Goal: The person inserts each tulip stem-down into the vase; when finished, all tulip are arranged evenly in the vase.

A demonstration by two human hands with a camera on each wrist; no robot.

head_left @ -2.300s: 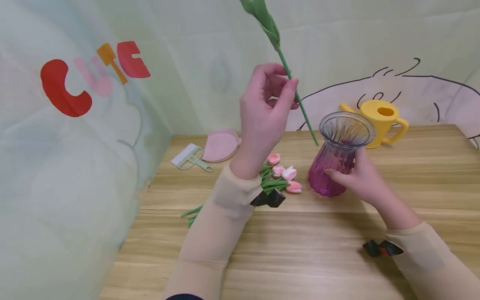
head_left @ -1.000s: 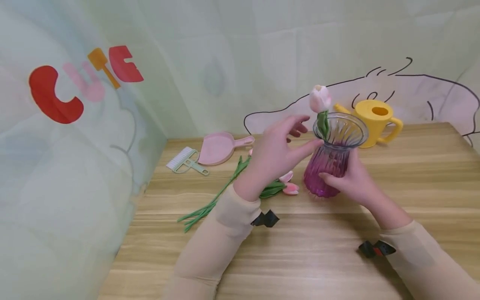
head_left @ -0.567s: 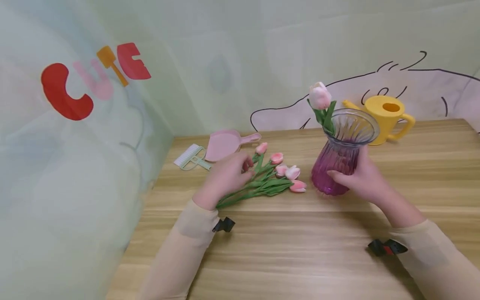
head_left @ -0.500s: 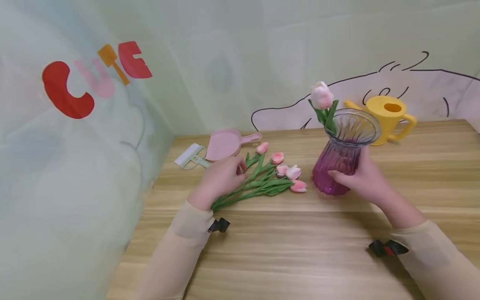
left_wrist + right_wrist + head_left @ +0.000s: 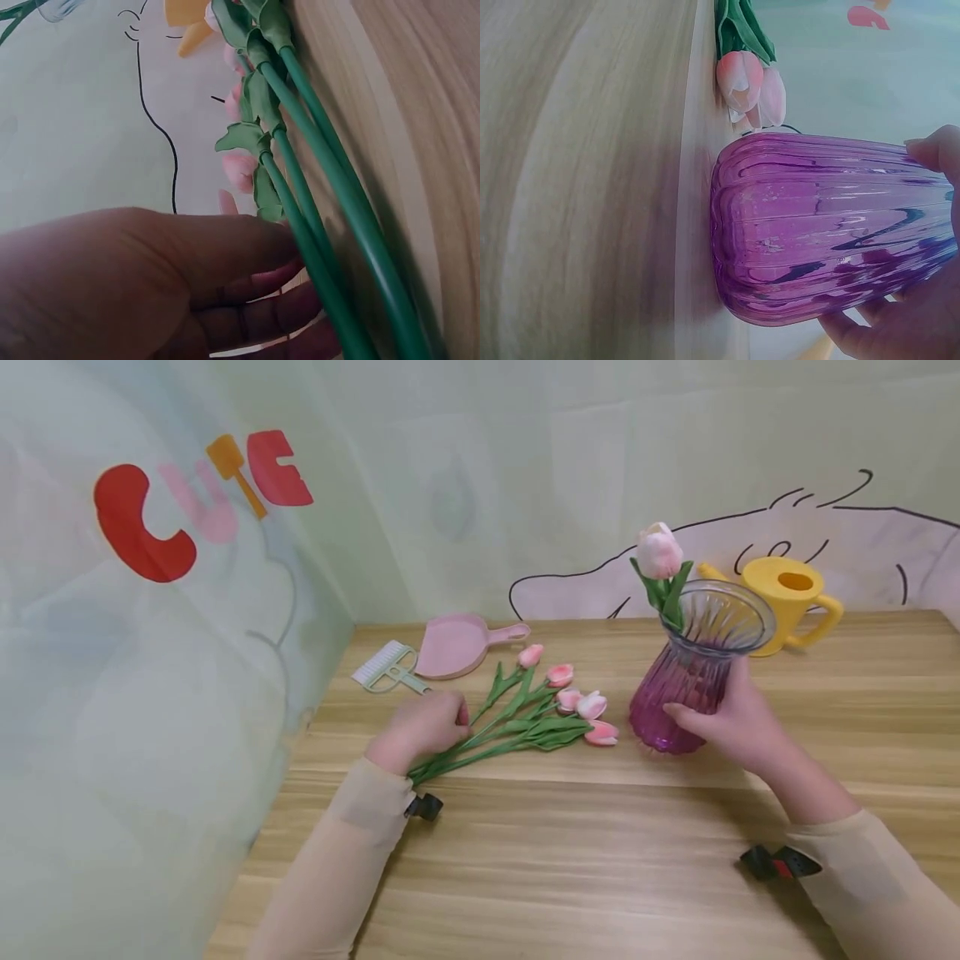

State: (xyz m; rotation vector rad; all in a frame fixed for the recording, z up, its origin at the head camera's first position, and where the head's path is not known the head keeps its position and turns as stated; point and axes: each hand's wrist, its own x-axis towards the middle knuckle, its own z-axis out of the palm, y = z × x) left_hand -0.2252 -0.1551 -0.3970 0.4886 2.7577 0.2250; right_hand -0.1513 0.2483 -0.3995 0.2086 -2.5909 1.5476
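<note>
Clasping the vase (image 5: 817,232), right fingers (image 5: 845,332) curl; left fingers (image 5: 262,315) bend beside stems (image 5: 349,202), hold unclear.

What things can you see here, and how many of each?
Table: one, brown woodgrain, beneath everything
Vase: one, purple fading to clear, right of centre
Upright tulip: one, pale pink, in the vase
Loose tulips: five heads visible, pink and white, lying on the table
Watering can: one, yellow, behind the vase
Dustpan: one, pink, far left
Brush: one, green, beside the dustpan
Walls: two, pale green, left and back
Letters: four, red, pink, orange, left wall
Sleeves: two, beige, both arms
Left hand: one, bare, at the stems
Right hand: one, bare, gripping the vase
</note>
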